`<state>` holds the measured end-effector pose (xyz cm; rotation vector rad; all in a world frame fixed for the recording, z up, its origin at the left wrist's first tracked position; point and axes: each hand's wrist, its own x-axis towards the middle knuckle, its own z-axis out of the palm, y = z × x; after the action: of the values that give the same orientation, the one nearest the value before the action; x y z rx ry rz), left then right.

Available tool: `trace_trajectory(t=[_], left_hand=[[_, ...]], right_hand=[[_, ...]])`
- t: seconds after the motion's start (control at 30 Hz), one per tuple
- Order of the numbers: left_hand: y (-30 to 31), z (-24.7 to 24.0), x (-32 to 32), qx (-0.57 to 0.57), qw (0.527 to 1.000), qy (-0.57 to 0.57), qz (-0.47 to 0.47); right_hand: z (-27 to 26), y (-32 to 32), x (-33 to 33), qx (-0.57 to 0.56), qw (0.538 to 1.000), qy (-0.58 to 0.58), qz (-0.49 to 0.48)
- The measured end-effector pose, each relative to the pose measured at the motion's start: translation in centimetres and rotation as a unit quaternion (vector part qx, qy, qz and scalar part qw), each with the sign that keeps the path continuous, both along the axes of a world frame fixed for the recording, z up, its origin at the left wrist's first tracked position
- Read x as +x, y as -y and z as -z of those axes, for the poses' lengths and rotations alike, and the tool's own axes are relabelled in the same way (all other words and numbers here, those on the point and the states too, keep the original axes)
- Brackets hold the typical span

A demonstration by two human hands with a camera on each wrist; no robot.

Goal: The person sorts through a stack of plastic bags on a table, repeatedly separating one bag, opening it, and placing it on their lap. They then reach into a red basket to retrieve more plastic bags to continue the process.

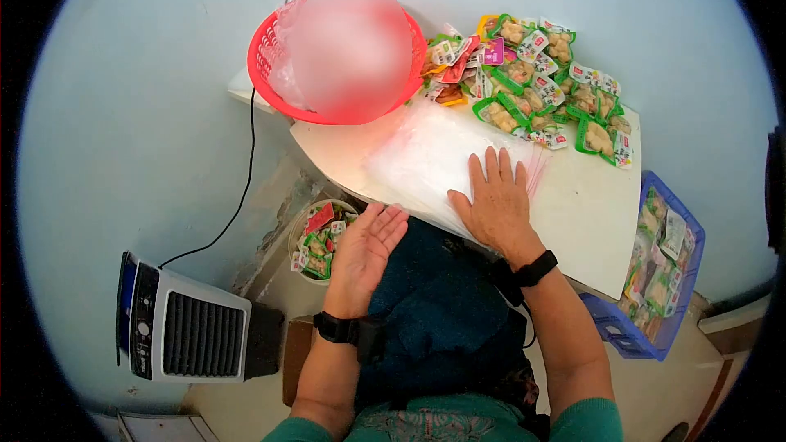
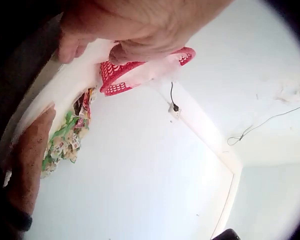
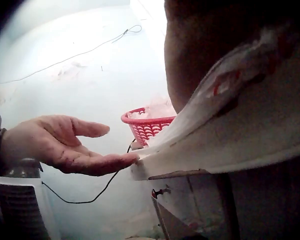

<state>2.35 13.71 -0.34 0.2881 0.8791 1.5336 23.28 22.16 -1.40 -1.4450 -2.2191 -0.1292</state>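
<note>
A stack of clear plastic bags lies on the white table. My right hand rests palm down on the stack's right part, fingers spread. My left hand is palm up at the table's front edge, its fingers relaxed and holding nothing that shows. In the right wrist view the left hand's fingertips are beside the table edge; whether they touch the bags is unclear. The left wrist view shows the right hand on the table beyond the left hand.
Behind the bags are a red basket holding clear plastic and a pile of green-edged food packets. A bin of packets stands below left, a blue crate at right. An air cooler is at far left.
</note>
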Motion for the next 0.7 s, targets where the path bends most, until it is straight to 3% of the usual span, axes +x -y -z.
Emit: trace_trajectory(t=[0.47,0.57,0.7], left_hand=[[-3.3,-1.7,0.8,-0.027,0.999,0.014,0.029],[-3.9,-1.6,0.4,-0.062,0.995,-0.058,0.052],[-3.9,-2.2,0.9,-0.001,0.968,-0.238,0.08]], right_hand=[[-0.1,0.2,0.1,-0.001,1.0,0.001,-0.002],[-0.1,0.1,0.2,0.001,1.0,0.0,-0.002],[-0.2,0.2,0.1,-0.006,1.0,-0.005,0.0]])
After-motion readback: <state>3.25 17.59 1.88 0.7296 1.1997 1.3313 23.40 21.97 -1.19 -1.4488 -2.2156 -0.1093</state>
